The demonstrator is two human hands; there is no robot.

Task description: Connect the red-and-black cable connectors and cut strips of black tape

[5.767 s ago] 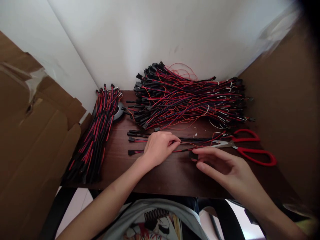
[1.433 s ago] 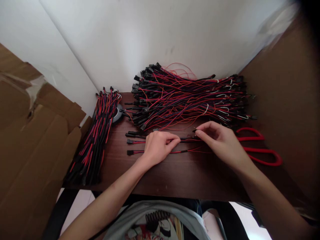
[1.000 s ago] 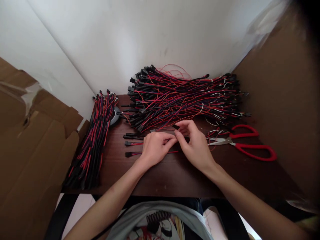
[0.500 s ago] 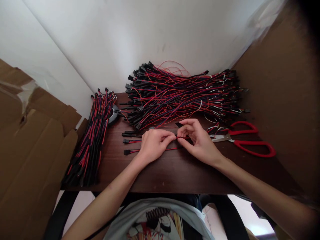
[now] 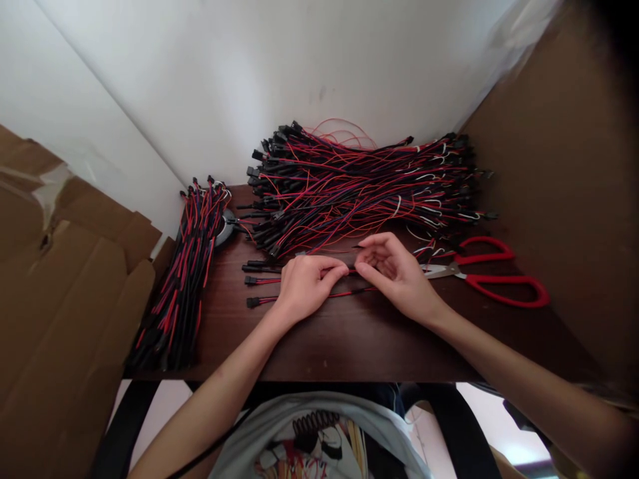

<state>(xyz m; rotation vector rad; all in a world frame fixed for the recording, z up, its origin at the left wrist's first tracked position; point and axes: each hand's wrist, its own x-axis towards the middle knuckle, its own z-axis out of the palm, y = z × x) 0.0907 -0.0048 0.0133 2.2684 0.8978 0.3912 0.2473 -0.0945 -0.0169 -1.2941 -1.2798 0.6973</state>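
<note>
My left hand point(image 5: 309, 283) is closed in a pinch, thumb against index finger, on a thin red-and-black wire cable point(image 5: 352, 271). Just to its right, my right hand point(image 5: 392, 273) has its fingers curled around the same cable, thumb near the wire. A dark strip, perhaps black tape, shows by the right index fingertip; most of it is hidden. Below the hands lies another red wire cable point(image 5: 341, 294) with a black band along it and a black connector point(image 5: 253, 302) at its left end. Another black connector point(image 5: 250, 281) rests just above that one.
A large heap of wire cables point(image 5: 344, 193) lies at the back against the wall. A second bundle point(image 5: 187, 266) lies on the left, beside a grey roll point(image 5: 226, 229). Red-handled scissors point(image 5: 456, 269) are at the right. Cardboard point(image 5: 64, 293) stands at the left side.
My right fingers have turned slightly, and less of the dark strip shows beside them. The black band on the lower cable has come into view. My left hand keeps its pinch.
</note>
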